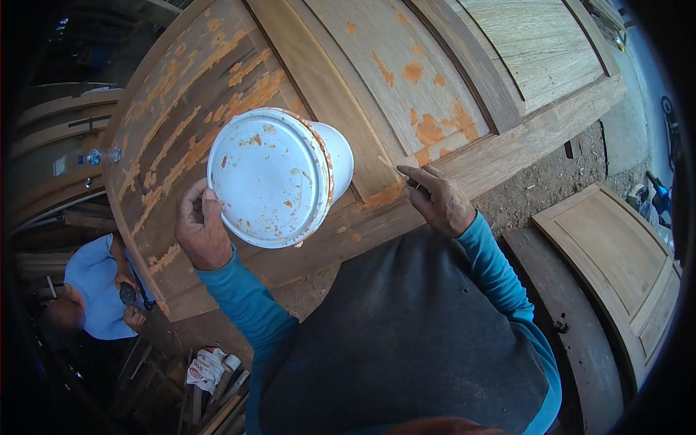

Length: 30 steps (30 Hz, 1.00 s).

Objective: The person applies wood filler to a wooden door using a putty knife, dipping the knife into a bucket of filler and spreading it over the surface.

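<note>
My left hand is closed on the lid's edge of a white plastic bucket. Its round white lid is on, faces me and carries orange filler smears; more filler rings the rim. To the right, my right hand pinches a thin, slim tool; a pale sliver shows at the fingertips, but its kind is unclear. Beneath both hands lies a large wooden panel door, with patches of orange filler on its panels. Longer streaks of filler cover the door's left part.
Another person in a light blue shirt is at the lower left, holding a dark object. A smaller panelled wooden door leans on a dark board at the right. Wood offcuts and a white bag lie at the lower left.
</note>
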Available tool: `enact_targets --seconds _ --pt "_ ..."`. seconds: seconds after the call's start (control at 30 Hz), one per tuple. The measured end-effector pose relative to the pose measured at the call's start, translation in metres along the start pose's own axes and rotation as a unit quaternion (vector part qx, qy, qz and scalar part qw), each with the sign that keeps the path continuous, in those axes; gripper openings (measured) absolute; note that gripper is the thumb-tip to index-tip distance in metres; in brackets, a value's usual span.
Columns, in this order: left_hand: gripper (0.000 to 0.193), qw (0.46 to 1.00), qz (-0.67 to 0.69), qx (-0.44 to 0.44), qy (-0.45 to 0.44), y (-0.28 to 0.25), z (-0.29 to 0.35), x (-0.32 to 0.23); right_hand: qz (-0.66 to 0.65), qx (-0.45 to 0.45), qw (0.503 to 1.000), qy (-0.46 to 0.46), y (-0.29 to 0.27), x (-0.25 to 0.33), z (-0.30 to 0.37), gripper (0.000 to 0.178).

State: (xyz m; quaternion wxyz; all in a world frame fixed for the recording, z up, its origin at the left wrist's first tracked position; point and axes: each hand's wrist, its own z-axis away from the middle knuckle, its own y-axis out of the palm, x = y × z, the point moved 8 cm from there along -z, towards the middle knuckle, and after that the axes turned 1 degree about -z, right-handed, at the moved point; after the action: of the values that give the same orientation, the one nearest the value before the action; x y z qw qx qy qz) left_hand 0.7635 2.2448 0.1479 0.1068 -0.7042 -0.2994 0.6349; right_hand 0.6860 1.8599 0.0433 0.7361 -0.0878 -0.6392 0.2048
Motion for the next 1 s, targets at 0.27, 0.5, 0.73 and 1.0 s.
enact_targets --seconds 0.27,0.5,0.73,1.0 --pt "0.021 0.999 0.026 -0.022 -0.031 -0.003 0.017 -0.01 -0.184 -0.007 0.981 -0.069 0.01 0.083 -0.039 0.041" --pt "0.025 0.997 0.021 -0.062 -0.051 -0.01 0.044 -0.015 -0.13 -0.027 0.974 -0.183 0.02 0.127 -0.05 0.038" --pt "0.078 0.999 -0.023 -0.011 0.029 0.0 0.065 -0.023 -0.143 0.008 0.969 -0.2 0.016 0.162 -0.046 0.03" --pt "0.123 0.98 -0.09 0.013 0.176 0.024 0.075 -0.057 -0.086 0.081 0.94 -0.32 0.01 0.211 -0.064 0.025"
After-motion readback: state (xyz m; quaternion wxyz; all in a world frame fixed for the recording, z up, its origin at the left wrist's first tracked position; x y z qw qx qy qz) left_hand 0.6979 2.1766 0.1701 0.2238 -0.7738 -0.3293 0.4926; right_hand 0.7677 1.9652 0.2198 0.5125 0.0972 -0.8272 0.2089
